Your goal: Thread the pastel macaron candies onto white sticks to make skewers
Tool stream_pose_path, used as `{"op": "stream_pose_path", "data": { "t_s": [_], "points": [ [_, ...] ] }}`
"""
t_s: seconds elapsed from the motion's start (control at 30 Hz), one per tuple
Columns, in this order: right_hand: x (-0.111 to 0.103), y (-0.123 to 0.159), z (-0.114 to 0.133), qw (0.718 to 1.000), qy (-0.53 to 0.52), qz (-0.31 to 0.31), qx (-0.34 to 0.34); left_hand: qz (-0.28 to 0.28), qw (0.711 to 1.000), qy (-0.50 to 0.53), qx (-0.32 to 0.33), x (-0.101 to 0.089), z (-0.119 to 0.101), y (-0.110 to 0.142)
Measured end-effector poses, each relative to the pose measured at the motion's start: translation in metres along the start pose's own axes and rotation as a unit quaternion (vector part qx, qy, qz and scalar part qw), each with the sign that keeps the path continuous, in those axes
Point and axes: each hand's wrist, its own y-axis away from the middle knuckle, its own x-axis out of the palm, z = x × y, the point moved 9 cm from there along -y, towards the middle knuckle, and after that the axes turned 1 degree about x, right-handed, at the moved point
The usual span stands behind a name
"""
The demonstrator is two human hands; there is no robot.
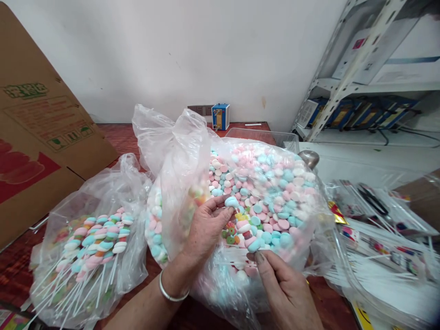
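A large clear plastic bag (178, 151) full of pink, blue and white round candies (275, 183) stands open in front of me. My left hand (206, 229), with a silver bangle on the wrist, pinches a blue candy (231, 201) at the fingertips, at the top of a candy skewer (240, 228) stacked with coloured pieces. My right hand (285, 293) grips the skewer's lower end, just under a blue candy (255, 245).
A second clear bag (103, 192) holding finished candy skewers on white sticks lies at the left. A cardboard box (37, 137) leans at far left. Packets of white sticks (371, 256) and scissors (373, 199) lie at the right. A metal shelf (343, 73) stands at the back right.
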Motion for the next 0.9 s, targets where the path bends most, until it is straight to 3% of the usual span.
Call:
{"op": "stream_pose_path", "data": {
  "t_s": [0.23, 0.6, 0.73, 0.9],
  "points": [
    [0.004, -0.001, -0.006, 0.997, 0.037, 0.065, 0.006, 0.005, 0.999, -0.048, 0.005, 0.001, -0.005, 0.002],
    [0.005, -0.002, -0.014, 0.995, -0.044, 0.054, 0.069, 0.044, 0.993, -0.104, 0.023, 0.011, -0.007, 0.005],
    [0.010, -0.002, -0.017, 0.994, -0.059, 0.040, 0.078, 0.035, 0.993, -0.108, 0.026, 0.011, -0.008, 0.006],
    [0.022, -0.002, -0.002, 1.000, -0.024, 0.004, 0.005, 0.004, 1.000, -0.027, 0.009, 0.009, -0.008, 0.008]
  ]
}}
